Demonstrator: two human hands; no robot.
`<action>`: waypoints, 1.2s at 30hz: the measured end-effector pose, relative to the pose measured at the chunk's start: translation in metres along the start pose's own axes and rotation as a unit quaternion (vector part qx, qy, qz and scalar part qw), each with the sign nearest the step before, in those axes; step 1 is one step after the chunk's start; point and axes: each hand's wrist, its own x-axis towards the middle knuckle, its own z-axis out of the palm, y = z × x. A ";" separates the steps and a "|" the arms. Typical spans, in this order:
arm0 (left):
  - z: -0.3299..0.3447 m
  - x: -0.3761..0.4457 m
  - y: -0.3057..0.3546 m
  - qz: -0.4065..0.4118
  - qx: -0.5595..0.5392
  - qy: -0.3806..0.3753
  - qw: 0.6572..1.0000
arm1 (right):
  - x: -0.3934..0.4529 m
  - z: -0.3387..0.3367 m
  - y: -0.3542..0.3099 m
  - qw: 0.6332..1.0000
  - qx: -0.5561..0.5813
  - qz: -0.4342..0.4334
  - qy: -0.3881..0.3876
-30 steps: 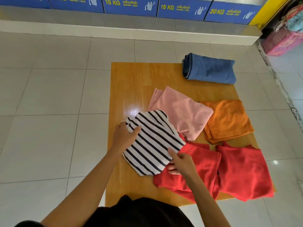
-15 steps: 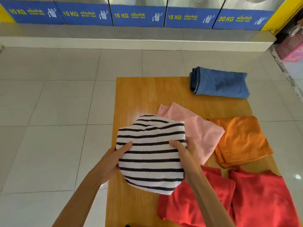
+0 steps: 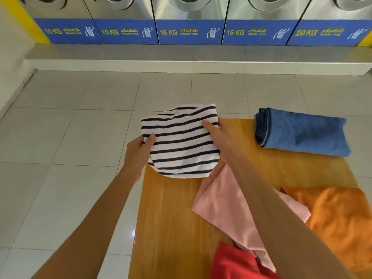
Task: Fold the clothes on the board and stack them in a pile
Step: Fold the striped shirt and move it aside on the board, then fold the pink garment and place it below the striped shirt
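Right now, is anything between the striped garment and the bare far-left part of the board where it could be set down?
Nothing visible. Both the left hand and right hand hold the striped garment over the board; the folded jeans and pink cloth lie off to the right.

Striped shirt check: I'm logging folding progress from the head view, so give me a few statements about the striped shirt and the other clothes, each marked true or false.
1. Both hands hold the striped shirt, the left hand at its left edge and the right hand at its right edge. True.
2. The striped shirt lies on top of the jeans. False: the folded jeans lie apart from it, at the board's far right.
3. The pink garment lies on the board. True.
4. The orange garment lies left of the pink one. False: it lies to its right.
5. The washers behind are all labelled 20 KG. False: the labels read 10, 15 and 20 KG.
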 end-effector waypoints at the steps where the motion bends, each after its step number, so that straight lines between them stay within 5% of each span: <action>1: 0.008 0.012 -0.006 0.003 0.019 0.030 0.999 | 0.017 0.000 0.007 1.000 -0.011 0.013 -0.003; 6: 0.038 0.047 -0.040 -0.052 0.119 0.113 0.985 | 0.060 -0.005 0.059 0.994 -0.090 0.066 0.015; 15: 0.030 0.061 -0.044 -0.058 0.163 0.142 0.975 | 0.065 -0.009 0.061 0.993 -0.086 0.071 0.042; 26: 0.026 -0.041 -0.044 0.048 0.129 0.194 0.971 | -0.066 -0.052 0.056 0.978 -0.102 -0.015 0.180; 28: 0.040 -0.066 -0.051 0.052 0.133 0.157 0.977 | -0.105 -0.070 0.063 0.972 -0.096 -0.006 0.213; 33: 0.093 -0.101 -0.072 0.040 0.211 -0.119 0.969 | -0.195 -0.121 0.095 0.900 -0.088 0.061 0.423; 36: 0.119 -0.114 -0.071 0.001 0.212 -0.171 0.962 | -0.220 -0.133 0.121 0.878 -0.047 0.160 0.448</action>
